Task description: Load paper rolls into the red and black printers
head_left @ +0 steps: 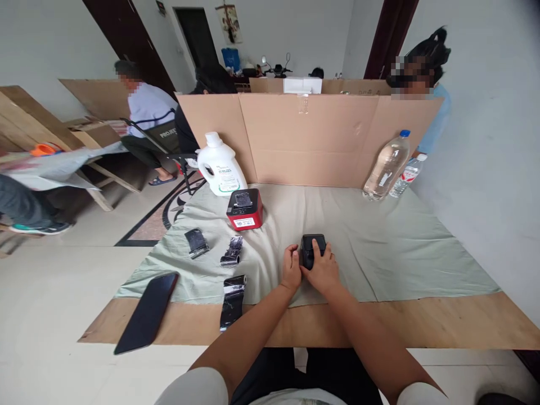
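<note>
A small black box-shaped device (313, 242) stands on the cloth in front of me. My left hand (291, 269) is curled against its left side, fingers bent. Over its top and near edge lies my right hand (324, 271), one finger reaching onto the upper face and the thumb at the near left corner. Left of my hands are a dark film roll partly unrolled (232, 251), a longer unrolled strip of black film (233, 304) and a flat dark film piece (196, 243). Behind them sits a red box-shaped device with a black top (245, 210).
A dark flat slab (147, 314) overhangs the table's front left edge. At the back stand a white jug (221, 166), a large blue-capped bottle (387, 167) and a smaller water bottle (408, 175). A cardboard screen (310, 140) closes the far side; other people sit beyond.
</note>
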Available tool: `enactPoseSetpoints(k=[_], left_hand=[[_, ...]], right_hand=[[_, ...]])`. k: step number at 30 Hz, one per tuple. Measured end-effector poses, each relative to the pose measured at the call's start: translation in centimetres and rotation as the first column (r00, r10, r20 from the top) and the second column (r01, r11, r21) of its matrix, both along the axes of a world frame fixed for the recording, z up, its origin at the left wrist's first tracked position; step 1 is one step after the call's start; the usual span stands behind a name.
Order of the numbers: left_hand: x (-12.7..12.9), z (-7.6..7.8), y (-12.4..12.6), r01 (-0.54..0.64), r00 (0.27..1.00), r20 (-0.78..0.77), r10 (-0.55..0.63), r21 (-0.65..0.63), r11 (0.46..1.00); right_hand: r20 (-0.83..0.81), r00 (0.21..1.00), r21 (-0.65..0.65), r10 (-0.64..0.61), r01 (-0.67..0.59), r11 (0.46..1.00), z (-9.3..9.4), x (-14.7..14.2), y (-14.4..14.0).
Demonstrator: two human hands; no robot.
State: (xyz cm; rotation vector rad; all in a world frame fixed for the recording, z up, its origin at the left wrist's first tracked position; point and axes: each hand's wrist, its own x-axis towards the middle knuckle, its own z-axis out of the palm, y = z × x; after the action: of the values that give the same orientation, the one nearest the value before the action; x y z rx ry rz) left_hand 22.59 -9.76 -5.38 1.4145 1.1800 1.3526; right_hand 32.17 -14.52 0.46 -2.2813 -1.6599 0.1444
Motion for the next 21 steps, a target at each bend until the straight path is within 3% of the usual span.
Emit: enactPoseSetpoints(k=[3, 7, 11, 14, 18, 21], left_hand=[[-0.1, 0.0, 0.1, 0.022, 0.996, -0.083, -0.02, 0.014, 1.0], [0.2, 0.3, -0.3, 0.173, 0.917, -0.376, -0.136, 0.066, 0.983], [1.1, 1.3, -1.2, 0.414, 0.612, -0.735, -0.292, -0.018, 0.91], [1.4, 1.8, -1.6, 0.5, 0.447, -0.832, -0.328, -0.072, 0.863], [1.0, 1.9, -1.7, 0.515, 0.4, -0.856, -0.327, -0.084, 0.853], [0.9, 2.0, -1.9, 0.509, 0.425, -0.839, -0.34, -0.089, 0.856]], right_hand=[[0.035, 0.999, 0.049, 0.031, -0.033, 0.998, -0.4, 1.0, 0.3], [0.088, 0.994, 0.157, -0.06, 0.046, 0.987, -0.3, 6.9, 3.0], [0.074, 0.937, 0.153, -0.342, 0.329, 0.932, 1.2, 15.5, 7.4], [0.088, 0.887, 0.083, -0.454, 0.447, 0.89, 1.5, 20.5, 9.3], [0.115, 0.872, -0.007, -0.476, 0.48, 0.877, 0.1, 23.1, 9.4], [0.122, 0.867, 0.02, -0.484, 0.485, 0.874, -1.0, 23.1, 8.9]])
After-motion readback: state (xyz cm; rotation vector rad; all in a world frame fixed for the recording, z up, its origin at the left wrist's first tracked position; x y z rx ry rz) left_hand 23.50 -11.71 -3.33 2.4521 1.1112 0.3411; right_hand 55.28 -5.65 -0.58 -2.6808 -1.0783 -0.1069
